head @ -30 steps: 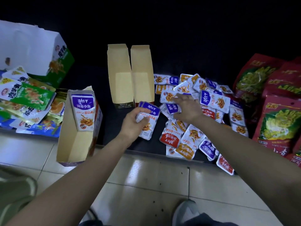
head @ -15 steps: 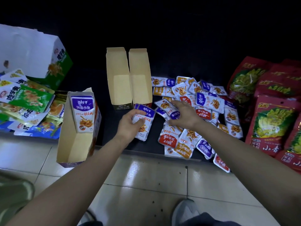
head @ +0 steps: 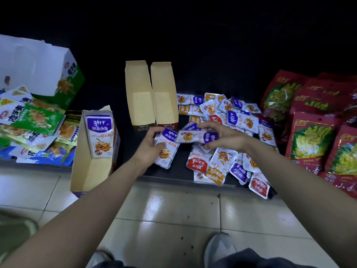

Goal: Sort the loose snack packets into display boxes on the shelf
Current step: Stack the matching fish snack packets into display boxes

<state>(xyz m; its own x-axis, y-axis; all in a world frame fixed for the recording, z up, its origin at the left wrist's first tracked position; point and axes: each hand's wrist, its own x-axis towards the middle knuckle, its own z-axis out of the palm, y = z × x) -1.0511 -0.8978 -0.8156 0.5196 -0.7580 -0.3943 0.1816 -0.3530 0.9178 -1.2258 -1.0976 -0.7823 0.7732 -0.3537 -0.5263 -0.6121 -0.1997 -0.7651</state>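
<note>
The low shelf [head: 108, 97] is carrying all of the stock. Large red bags [head: 309, 140] are lying along its right end. A white and green carton [head: 38, 68] is standing at its left end behind a heap of green packets [head: 34, 120]. Both groups appear to be outside this sorting.

Two empty display boxes [head: 139, 105] are standing side by side at mid-shelf, apparently waiting for other colours. A third display box [head: 90, 171] is overhanging the shelf's front edge at the left, with upright packets [head: 99, 132] of the purple kind filling its far end.

The loose pile [head: 222, 163] of purple, red and orange packets is lying right of the empty boxes.

The left hand [head: 150, 146] is gripping a purple stack [head: 167, 151], thumb on top, serving as collector. The right hand [head: 226, 138] is pinching one purple packet [head: 195, 136] crosswise at the stack's top, probably to add it; contact cannot be confirmed. Batching one colour should be saving trips to the box.
</note>
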